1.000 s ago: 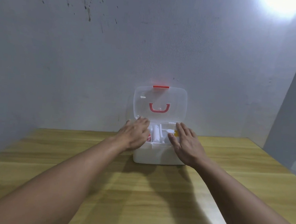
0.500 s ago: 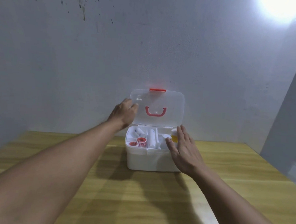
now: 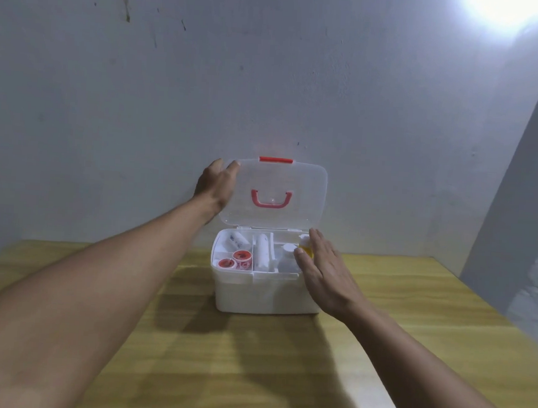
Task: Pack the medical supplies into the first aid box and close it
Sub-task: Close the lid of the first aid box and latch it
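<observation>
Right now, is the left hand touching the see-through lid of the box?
Touching. In the head view the left hand grips the upper left edge of the clear lid, with fingertips curled over its corner and no gap showing.

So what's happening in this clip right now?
A person is finishing packing a white first aid box on a wooden table. The left hand grips the upper left edge of the clear lid, which stands upright and open. The right hand rests flat at the box's right rim beside a small yellow bottle. Red tape rolls and white rolls already sit in the compartments.
</observation>
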The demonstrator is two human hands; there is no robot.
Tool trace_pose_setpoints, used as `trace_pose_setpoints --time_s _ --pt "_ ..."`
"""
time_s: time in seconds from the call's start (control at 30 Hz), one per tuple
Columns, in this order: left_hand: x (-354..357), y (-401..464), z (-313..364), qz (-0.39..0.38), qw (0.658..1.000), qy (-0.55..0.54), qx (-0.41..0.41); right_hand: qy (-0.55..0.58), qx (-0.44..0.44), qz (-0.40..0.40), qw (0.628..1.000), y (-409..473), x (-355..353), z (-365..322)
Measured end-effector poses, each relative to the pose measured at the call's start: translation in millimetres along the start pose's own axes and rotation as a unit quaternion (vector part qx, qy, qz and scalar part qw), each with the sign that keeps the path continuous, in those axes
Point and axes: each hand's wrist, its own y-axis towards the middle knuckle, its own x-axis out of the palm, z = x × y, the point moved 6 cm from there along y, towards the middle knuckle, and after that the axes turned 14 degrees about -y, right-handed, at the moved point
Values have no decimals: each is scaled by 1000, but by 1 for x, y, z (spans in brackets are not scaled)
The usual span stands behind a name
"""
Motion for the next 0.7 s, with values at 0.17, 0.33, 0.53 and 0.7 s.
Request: trace_pose_setpoints --time_s 0.17,0.33,0.53,0.7 --pt "-14 -24 2 2 998 42 55 190 109 154 964 5 -48 14" --pt "-26 -52 -7 -44 995 57 67 181 149 245 941 -3 -83 9" --pt "-33 -98 -9 -63 990 95 85 63 91 287 951 -13 -92 -17" --pt "-31 -120 -28 -127 968 191 103 18 33 104 994 -19 -64 -21"
